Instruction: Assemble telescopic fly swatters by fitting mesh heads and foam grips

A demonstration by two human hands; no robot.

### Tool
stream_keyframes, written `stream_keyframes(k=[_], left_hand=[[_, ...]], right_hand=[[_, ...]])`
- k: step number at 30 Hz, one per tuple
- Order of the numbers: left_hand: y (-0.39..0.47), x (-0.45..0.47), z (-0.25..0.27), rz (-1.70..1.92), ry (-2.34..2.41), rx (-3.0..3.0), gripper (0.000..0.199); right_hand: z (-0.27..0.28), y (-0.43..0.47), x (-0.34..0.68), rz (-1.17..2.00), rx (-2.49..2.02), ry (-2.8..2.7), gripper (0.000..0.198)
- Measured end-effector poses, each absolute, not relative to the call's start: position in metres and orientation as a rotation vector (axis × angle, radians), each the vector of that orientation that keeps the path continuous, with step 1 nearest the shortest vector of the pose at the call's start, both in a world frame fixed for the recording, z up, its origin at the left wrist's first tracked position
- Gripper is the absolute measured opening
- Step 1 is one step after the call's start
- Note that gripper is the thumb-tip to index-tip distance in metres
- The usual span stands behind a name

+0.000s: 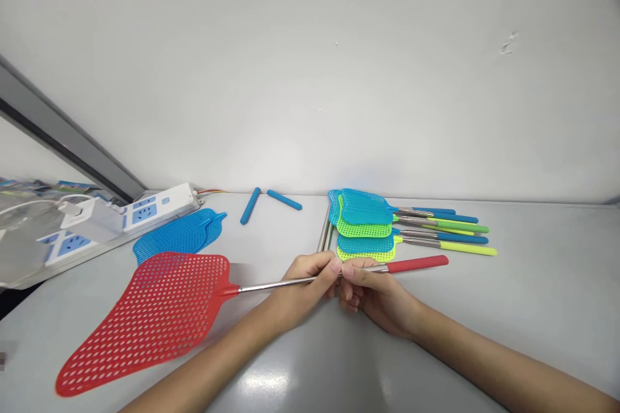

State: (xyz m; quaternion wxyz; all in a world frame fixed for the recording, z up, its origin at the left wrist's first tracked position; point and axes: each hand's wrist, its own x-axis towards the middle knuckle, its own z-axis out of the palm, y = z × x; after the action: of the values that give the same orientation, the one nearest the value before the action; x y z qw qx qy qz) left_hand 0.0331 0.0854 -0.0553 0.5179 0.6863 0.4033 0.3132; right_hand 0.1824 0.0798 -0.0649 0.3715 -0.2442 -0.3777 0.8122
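Note:
A red fly swatter (155,316) with a metal rod and a red grip (419,264) lies across both hands in the head view. Its perforated paddle points to the left, the grip to the right. My left hand (307,284) pinches the rod near its middle. Right beside it, my right hand (371,287) pinches the same rod, just left of the red grip. The fingertips of both hands nearly meet. Behind the hands lies a pile of blue and yellow-green fly swatters (365,206), their handles to the right.
Two blue grips (250,206) lie near the wall. Loose metal rods (325,229) rest left of the pile. Blue swatter paddles (179,235) lie beside a white power strip (159,205) with a plugged-in adapter. The grey table (542,284) meets a white wall at the back.

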Motion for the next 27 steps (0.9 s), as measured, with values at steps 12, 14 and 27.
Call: stream_keyframes(k=[12,14,27], left_hand=[[0.0832,0.0338,-0.0536,0.699,0.817,1.454,0.044],[0.0841,0.0334,-0.0545,0.689,0.805,1.401,0.045],[0.0796,0.0403,-0.0569,0.890,0.791,1.315,0.057]], right_hand=[[-0.0654,0.0804,0.1795,2.081,-0.657,-1.000,0.032],[-0.0651,0.0810,0.1787,2.081,-0.648,-1.004,0.032],[-0.0665,0.0859,0.1795,1.975,-0.661,-0.996,0.035]])
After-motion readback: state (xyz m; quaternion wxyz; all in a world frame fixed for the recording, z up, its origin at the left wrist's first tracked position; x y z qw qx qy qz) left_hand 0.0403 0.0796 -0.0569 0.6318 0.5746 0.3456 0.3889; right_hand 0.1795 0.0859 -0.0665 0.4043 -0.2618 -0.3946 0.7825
